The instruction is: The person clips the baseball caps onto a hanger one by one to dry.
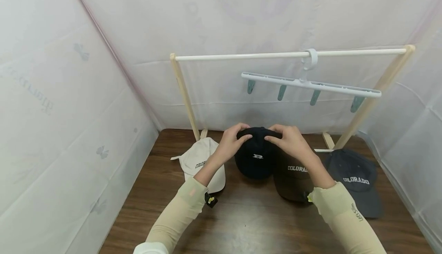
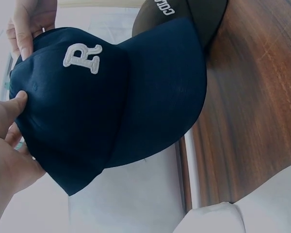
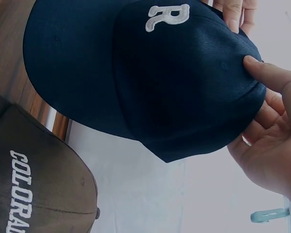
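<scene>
A navy baseball cap (image 1: 255,165) with a white letter R on its front is held up between both hands, brim downward. My left hand (image 1: 229,142) pinches the top of its crown on the left, thumb on the front and fingers behind. On the crown's other side my right hand (image 1: 291,142) grips it the same way, as the right wrist view shows with the navy cap (image 3: 184,82) close up. Just right of it and partly behind my right forearm is a brown cap (image 1: 291,181) lettered COLORADO.
A cream cap (image 1: 197,158) lies at the left and a dark grey cap (image 1: 355,177) at the right on the wooden table (image 1: 241,223). Above hangs a white clip hanger (image 1: 297,82) with teal clips, on the white rail (image 1: 235,56) of a wooden-legged rack.
</scene>
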{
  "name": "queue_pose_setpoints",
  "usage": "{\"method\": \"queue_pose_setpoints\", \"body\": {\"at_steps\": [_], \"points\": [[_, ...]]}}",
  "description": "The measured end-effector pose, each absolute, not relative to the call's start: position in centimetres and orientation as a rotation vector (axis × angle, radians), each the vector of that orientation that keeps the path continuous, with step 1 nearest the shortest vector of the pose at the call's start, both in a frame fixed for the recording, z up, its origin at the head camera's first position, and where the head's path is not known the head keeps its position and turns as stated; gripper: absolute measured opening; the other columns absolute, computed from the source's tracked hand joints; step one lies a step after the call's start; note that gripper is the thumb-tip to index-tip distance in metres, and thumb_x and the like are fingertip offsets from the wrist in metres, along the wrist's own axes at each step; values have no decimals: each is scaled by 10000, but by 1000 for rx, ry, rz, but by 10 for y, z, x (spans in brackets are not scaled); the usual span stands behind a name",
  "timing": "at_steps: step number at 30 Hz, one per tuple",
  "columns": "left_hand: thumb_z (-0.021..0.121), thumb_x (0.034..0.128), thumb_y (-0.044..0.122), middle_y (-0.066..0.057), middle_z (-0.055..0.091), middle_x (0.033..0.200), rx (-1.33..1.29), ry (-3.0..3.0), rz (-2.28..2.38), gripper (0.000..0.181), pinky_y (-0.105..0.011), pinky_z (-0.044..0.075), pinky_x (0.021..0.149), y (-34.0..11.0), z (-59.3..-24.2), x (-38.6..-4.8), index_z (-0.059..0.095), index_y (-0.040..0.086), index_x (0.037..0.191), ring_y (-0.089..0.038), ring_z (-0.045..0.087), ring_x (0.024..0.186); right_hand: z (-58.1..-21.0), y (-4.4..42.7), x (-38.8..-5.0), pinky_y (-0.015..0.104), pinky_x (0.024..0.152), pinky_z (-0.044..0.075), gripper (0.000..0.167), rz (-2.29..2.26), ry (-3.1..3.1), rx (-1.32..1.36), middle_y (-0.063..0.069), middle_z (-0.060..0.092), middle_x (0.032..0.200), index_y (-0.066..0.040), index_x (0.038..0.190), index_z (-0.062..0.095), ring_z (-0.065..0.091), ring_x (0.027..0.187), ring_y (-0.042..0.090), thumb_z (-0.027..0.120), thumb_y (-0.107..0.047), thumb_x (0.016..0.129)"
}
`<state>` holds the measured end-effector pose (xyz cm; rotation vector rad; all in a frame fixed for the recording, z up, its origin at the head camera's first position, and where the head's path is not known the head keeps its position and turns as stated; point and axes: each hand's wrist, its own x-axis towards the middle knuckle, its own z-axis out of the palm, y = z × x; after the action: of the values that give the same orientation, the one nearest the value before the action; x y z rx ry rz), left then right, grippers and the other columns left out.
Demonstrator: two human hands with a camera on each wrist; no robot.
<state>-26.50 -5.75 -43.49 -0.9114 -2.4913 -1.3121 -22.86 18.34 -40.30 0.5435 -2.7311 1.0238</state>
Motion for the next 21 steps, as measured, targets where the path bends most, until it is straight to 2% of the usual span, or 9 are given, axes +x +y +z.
{"method": "queue_pose_setpoints", "body": {"at_steps": [2,9,14,17,21], "points": [[697,981,210,-33,687,1188,-921,-2494,-1303,282,-344,524,980,-57,-434,-266,650,116,1243,-174,639,1141,-402,184,-228,401,732,539,215,1020,-2726,536,58,761,1060,-130,1123,755,679,823,203,756,-246,942],[698,982,211,-40,690,1208,-955,-2498,-1315,300,-354,520,996,-54,-436,-266,645,109,1259,-179,640,1152,-403,188,-226,444,765,566,194,1004,-2702,543,64,763,1053,-128,1103,756,706,875,230,765,-223,934],[689,991,233,-33,692,1212,-946,-2502,-1339,312,-367,503,1025,-52,-440,-265,644,110,1273,-173,637,1164,-404,190,-225,364,662,513,185,989,-2694,556,56,765,1013,-133,1093,755,612,658,157,768,-224,932],[685,994,242,-27,694,1211,-935,-2495,-1348,319,-370,499,1033,-50,-440,-265,641,109,1281,-167,634,1171,-402,191,-224,346,629,476,194,988,-2699,550,60,764,1007,-129,1103,752,543,593,153,764,-227,935],[683,995,248,-16,695,1204,-929,-2479,-1351,322,-362,502,1026,-47,-439,-266,639,118,1286,-154,633,1167,-399,193,-222,380,690,523,208,970,-2704,529,63,762,1047,-130,1119,752,632,717,168,759,-236,940]]}}
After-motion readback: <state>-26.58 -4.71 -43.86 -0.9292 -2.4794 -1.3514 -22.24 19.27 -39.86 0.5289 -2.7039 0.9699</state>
